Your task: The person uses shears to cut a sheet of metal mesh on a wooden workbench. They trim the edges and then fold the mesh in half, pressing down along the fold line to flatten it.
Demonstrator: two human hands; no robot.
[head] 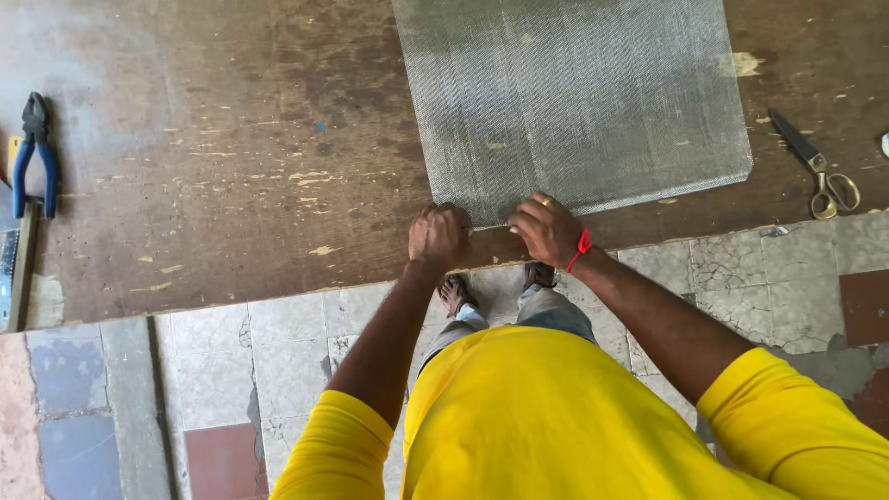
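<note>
My left hand (439,235) was curled into a fist, knuckles up, pinching the near left corner of the grey, fine-woven square sheet of metal mesh (574,93), while my right hand (546,229), just beside it, had its fingers bent down on the same near edge. The mesh lay flat at the upper middle of the frame on the worn brown wooden board (231,167). Blue-handled pliers (37,153) lay at the far left, metal scissors (815,167) at the far right.
</note>
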